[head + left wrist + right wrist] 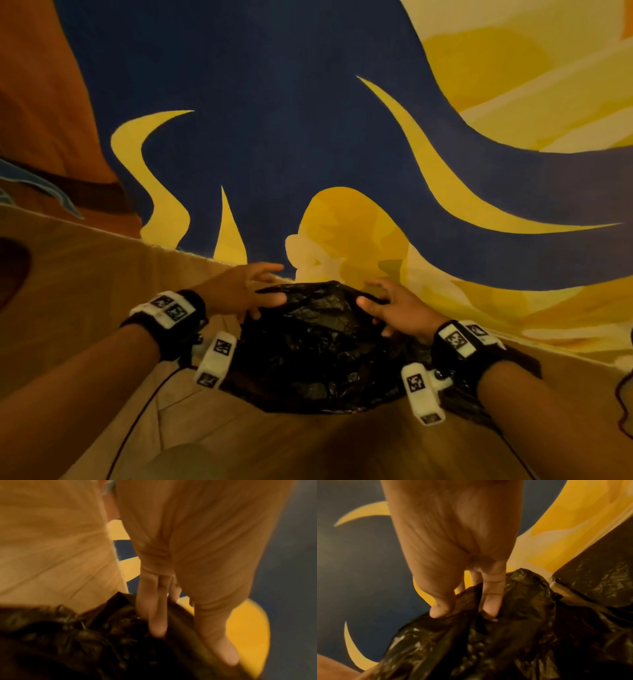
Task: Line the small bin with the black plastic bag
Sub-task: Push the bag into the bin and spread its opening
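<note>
The black plastic bag (315,349) sits crumpled and bulging on the wooden floor, right against the painted wall. No bin shows in any view; whatever the bag covers is hidden. My left hand (257,294) holds the bag's left top edge. In the left wrist view the fingers (154,615) are tucked inside the bag (85,649) with the thumb outside. My right hand (376,298) holds the right top edge. In the right wrist view, that hand (464,612) pinches a fold of the bag (505,642) between thumb and fingers.
A wall painted in blue and yellow (308,137) rises just behind the bag. Wooden floor (85,291) spreads left and toward me. A thin dark cable (150,401) lies on the floor at my left forearm, another (621,404) at the right edge.
</note>
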`<state>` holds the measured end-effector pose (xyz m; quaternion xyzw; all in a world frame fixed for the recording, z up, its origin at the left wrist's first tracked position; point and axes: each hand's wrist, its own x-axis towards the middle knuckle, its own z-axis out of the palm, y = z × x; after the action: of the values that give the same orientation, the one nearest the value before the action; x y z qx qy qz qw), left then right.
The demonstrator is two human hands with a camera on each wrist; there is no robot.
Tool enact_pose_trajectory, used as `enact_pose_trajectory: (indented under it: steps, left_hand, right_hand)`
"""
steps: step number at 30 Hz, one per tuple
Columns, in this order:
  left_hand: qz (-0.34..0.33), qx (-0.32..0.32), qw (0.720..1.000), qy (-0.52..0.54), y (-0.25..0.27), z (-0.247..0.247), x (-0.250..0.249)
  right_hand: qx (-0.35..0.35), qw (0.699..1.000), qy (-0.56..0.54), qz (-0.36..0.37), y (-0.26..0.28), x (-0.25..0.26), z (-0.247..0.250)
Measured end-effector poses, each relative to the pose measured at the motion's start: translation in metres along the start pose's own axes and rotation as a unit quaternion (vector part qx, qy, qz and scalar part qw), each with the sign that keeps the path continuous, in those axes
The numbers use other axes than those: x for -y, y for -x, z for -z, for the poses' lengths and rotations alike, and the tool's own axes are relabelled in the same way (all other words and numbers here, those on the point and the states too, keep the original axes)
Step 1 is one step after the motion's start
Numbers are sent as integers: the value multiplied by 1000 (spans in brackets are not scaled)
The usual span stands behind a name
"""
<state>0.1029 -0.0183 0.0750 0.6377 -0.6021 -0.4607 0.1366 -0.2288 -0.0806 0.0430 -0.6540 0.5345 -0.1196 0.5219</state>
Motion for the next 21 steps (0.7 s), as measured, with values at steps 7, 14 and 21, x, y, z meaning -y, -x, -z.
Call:
enact_pose_trajectory:
  steps: [7, 14, 21]
  left_hand:
    - [28, -60, 996, 67, -33, 14, 29]
    - [79, -57, 972, 213, -43, 13, 75]
    - [169, -4, 985, 31, -35, -30, 104]
  right_hand:
    - [-74, 997, -32, 10, -43, 8, -5]
    - [-17, 986, -127, -105, -82, 0, -20]
    - [106, 955, -227, -159, -76, -41, -29]
